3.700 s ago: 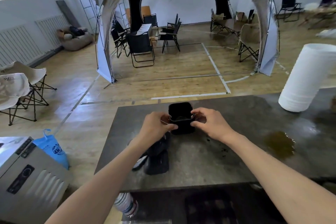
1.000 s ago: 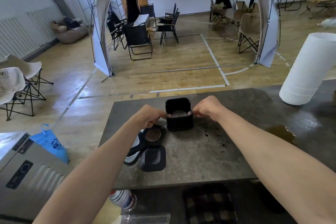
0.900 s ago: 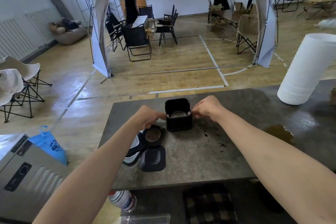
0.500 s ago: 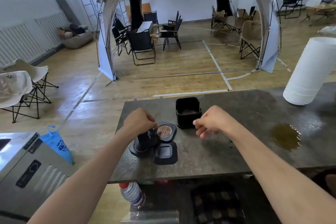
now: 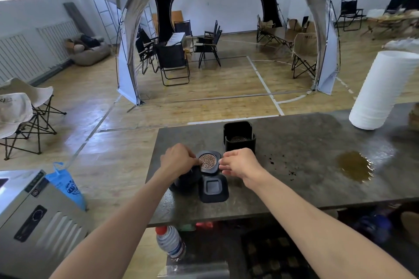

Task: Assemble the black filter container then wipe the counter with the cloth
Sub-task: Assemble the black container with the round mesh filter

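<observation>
Both hands have left the black filter container [image 5: 239,139] and come nearer, to the mesh filter piece [image 5: 208,162] just in front of it on the table [image 5: 294,179]. Left hand [image 5: 178,161] and right hand [image 5: 240,162] each pinch its edge. The lid [image 5: 213,188] is unfitted, the brown spill [image 5: 354,166] unwiped; no cloth visible.

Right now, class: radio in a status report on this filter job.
Both hands, left hand and right hand, pinching the mesh filter tray. Black container open behind. Brown spill unwiped.
</observation>
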